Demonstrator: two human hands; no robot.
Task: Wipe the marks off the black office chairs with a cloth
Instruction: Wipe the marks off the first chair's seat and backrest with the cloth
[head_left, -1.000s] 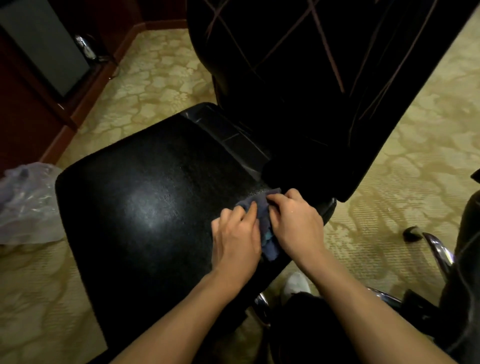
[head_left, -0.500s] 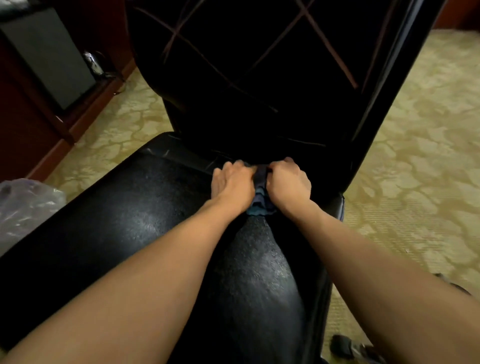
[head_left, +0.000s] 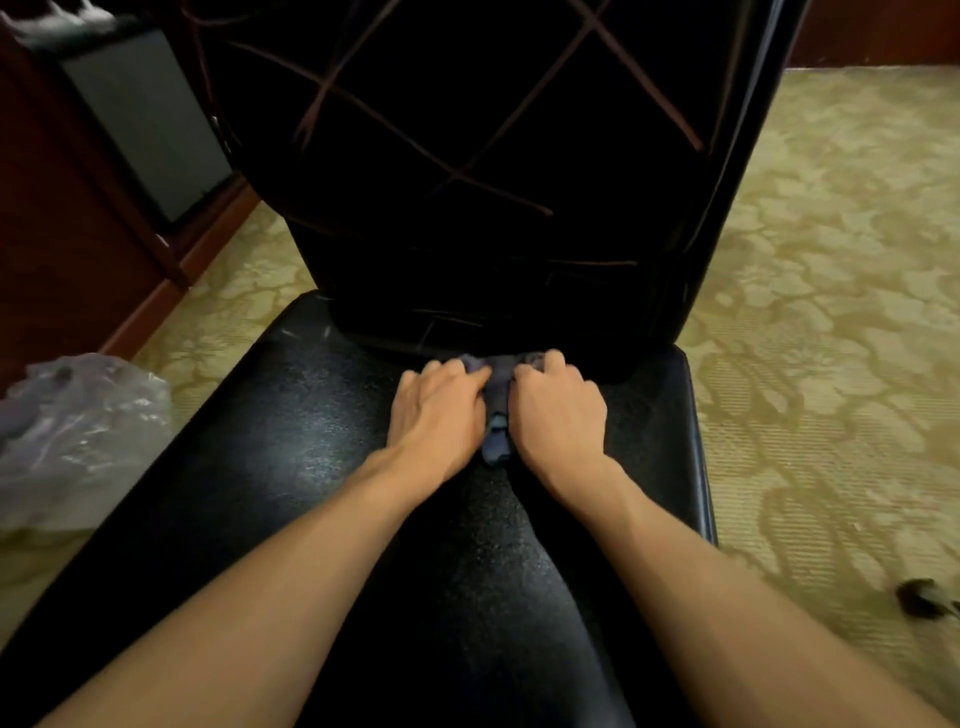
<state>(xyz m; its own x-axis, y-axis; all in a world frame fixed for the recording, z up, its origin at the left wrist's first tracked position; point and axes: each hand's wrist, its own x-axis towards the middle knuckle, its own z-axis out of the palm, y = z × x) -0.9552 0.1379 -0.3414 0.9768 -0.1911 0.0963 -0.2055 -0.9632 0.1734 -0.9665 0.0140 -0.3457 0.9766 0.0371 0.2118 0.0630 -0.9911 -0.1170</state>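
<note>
patterned carpet (head_left: 831, 260) | black seat (head_left: 260, 467) glossy | both hands, L (head_left: 436, 410) + R (head_left: 558, 415), grip bunched blue cloth (head_left: 496, 410)

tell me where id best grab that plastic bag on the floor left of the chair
Probably the crumpled top of the plastic bag, pinched from above. It sits slumped on the carpet with loose creased folds bunched upward, so there is slack film to gather there. No handles are visible, so I cannot say whether it has any.
</note>
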